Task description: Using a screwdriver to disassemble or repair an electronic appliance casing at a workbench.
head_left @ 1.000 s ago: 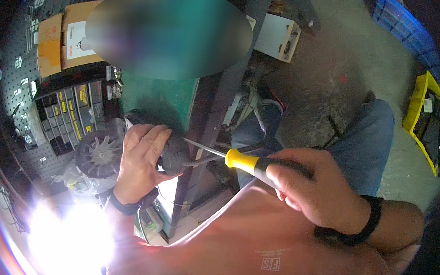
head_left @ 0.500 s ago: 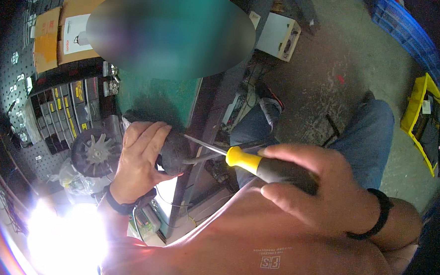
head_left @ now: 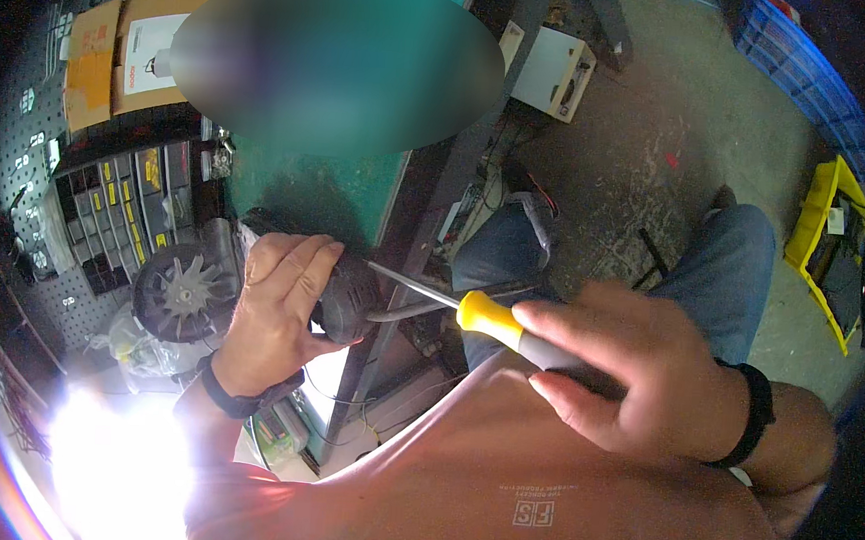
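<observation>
Head view: left hand (head_left: 279,306) is wrapped over a black device (head_left: 353,300), fingers bent across its top left, thumb underneath. Device sits by the near end of the green bench top (head_left: 295,180), close to the bench's dark right edge; can't tell if it rests on the bench or is held above it. Dark cable (head_left: 416,310) runs off its right side.

Right hand (head_left: 633,369) grips a screwdriver (head_left: 489,320) with yellow-and-black handle, forefinger and thumb on opposite sides of the handle, butt end in the palm. Hand slightly blurred. Shaft points left and up, tip at the device's upper right edge. Actual contact: can't tell.

Hands well apart, device and screwdriver between them. Black band on each wrist.

Left of the left hand: finned wheel (head_left: 187,296) in a round housing, clear plastic bag (head_left: 135,342) just below it. Small-parts drawers (head_left: 123,205) stand farther up, open cardboard box (head_left: 93,71) beyond. Bright glare (head_left: 119,469) lower left. Far right: yellow bin (head_left: 799,235), blue crate (head_left: 805,74) above it.
</observation>
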`<state>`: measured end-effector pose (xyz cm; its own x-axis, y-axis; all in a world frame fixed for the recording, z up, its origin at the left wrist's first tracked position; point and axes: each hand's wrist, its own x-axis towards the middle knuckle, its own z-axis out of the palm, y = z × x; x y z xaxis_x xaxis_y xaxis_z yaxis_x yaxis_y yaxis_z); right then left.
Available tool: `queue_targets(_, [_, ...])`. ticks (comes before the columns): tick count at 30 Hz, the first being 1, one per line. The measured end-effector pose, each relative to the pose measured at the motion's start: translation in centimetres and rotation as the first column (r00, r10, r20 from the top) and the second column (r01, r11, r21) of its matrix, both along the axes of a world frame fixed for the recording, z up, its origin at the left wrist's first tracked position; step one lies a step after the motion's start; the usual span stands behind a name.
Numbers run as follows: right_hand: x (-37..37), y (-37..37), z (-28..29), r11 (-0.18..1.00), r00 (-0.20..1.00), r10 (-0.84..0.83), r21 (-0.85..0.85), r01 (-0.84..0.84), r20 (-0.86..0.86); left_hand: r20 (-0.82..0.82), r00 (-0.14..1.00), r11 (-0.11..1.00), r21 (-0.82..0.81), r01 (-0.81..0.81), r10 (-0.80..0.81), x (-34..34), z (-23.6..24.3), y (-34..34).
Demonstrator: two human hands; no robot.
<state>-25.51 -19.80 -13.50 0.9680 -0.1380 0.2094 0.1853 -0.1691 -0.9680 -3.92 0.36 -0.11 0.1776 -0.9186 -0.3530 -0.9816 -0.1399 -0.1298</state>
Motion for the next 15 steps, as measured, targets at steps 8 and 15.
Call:
queue_targets(8, [0.7,-0.4,0.6,0.946,0.981,0.074,-0.323,-0.012,0.18,-0.006,1.0,1.0,-0.008,-0.015,0.015,-0.3,0.0,-0.1])
queue_targets(15, [0.6,-1.3,1.4,0.382,0.751,0.508,0.892,0.242,-0.422,-0.005,0.999,0.999,-0.013,-0.034,0.034,-0.4,-0.1,0.0])
